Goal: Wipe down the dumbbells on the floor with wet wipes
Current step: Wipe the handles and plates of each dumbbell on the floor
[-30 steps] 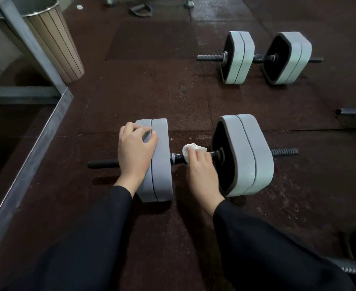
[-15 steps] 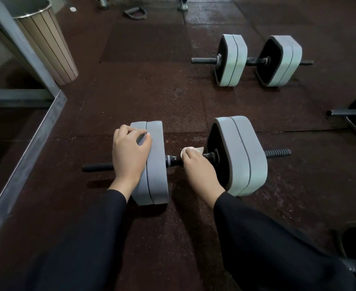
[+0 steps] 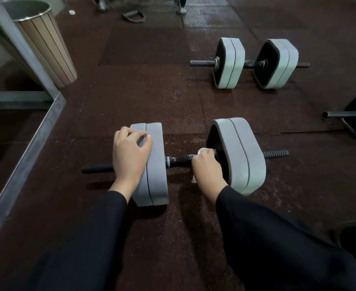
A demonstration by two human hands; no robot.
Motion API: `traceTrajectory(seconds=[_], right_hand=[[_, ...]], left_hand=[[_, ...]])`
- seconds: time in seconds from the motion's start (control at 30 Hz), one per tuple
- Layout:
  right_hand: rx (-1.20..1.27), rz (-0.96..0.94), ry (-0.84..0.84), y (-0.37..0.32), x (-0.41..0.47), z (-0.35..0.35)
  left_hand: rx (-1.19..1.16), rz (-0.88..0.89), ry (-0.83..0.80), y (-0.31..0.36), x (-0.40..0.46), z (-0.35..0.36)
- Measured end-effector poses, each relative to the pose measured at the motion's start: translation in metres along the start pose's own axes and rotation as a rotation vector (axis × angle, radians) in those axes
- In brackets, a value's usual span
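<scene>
Left hand [image 3: 131,156] curls over the nine-o'clock plates [image 3: 151,164]; right hand [image 3: 207,166] clamps the wipe [image 3: 202,151] round the handle [image 3: 179,161] (knuckles could jam against the three-o'clock plate [image 3: 238,154]).

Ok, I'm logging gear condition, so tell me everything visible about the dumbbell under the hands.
The near dumbbell lies on the dark rubber floor: two pairs of grey rounded plates on a black bar with threaded ends and a knurled grip. The left hand holds the left plates; the right hand grips a white wipe round the grip.
</scene>
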State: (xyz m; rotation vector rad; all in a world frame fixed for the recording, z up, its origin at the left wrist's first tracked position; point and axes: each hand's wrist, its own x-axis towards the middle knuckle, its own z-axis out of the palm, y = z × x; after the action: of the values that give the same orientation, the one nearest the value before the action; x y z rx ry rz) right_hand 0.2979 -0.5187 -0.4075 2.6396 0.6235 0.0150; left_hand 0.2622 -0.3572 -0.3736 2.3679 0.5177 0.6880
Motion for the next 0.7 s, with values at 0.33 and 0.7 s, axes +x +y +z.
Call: traceTrajectory(seconds=[0.33,0.7], right_hand=[[0.201,0.064,0.063,0.005,0.001,0.006],[0.611,-0.178,0.05,-0.016,0.021,-0.013]], left_hand=[[-0.011,-0.013,-0.007,0.001,-0.001,-0.001],[0.019,-0.003,-0.003,0.001,0.0,0.0]])
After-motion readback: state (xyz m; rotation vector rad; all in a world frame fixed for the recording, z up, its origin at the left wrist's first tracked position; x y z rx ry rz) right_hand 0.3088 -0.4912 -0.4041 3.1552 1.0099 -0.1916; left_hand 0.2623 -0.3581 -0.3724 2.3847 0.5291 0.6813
